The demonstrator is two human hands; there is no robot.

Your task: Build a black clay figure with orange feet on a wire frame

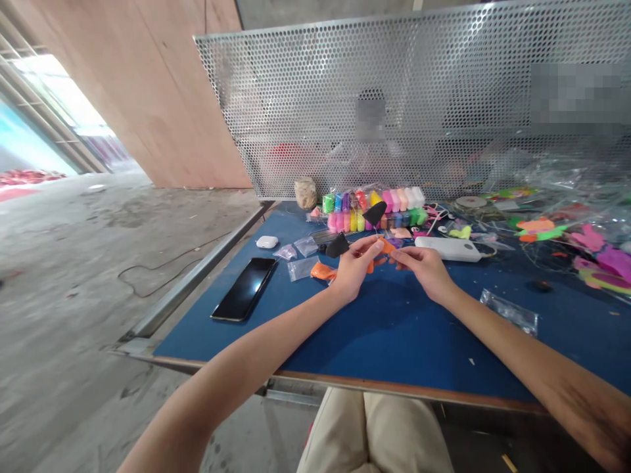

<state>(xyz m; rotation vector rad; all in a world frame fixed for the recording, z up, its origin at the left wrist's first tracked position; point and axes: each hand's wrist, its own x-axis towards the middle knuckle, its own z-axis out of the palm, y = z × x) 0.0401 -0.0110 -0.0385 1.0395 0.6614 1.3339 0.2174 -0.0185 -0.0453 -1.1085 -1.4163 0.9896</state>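
Note:
Over the blue table, my left hand (353,268) pinches a small piece of orange modelling clay (386,246) between thumb and fingers. The fingertips of my right hand (428,270) are closed at the right end of the same piece. Just behind my left hand are two black, pointed, ear-like shapes, one at the left (338,245) and one farther back (375,214); a thin wire runs down from the rear one. What they are fixed to is hidden by my hand. An orange lump in a clear bag (323,270) lies beside my left wrist.
Several coloured clay packs (372,203) line the back, below a perforated metal panel (315,98). A phone (245,289), white earbud case (267,242) and small clear bags (302,268) lie left. A white device (447,249), clear packet (509,311) and bright cut-outs (539,228) are right.

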